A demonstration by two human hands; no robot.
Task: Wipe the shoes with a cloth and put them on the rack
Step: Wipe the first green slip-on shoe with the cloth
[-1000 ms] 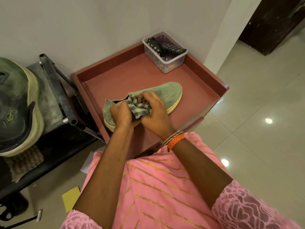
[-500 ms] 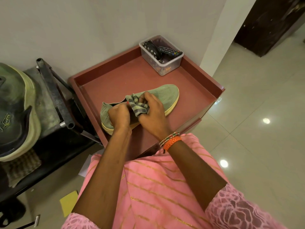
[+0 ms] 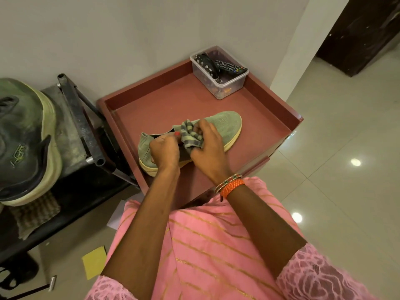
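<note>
shoe, pale green knit, cream sole

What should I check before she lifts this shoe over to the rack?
1. Shoe steadied: ok, the left hand grips it at the heel end.
2. Cloth in hand: ok, the right hand holds it bunched against the shoe's opening.
3. Shoe seated: ok, sole down on the red tray.
4. Wiping finished: cannot tell; the hands cover the middle of the shoe.
5. Lift path: ok, the plastic box stands apart in the far corner.
6. Rack space: cannot tell; another shoe sits on top and the lower shelves are mostly hidden.
</note>
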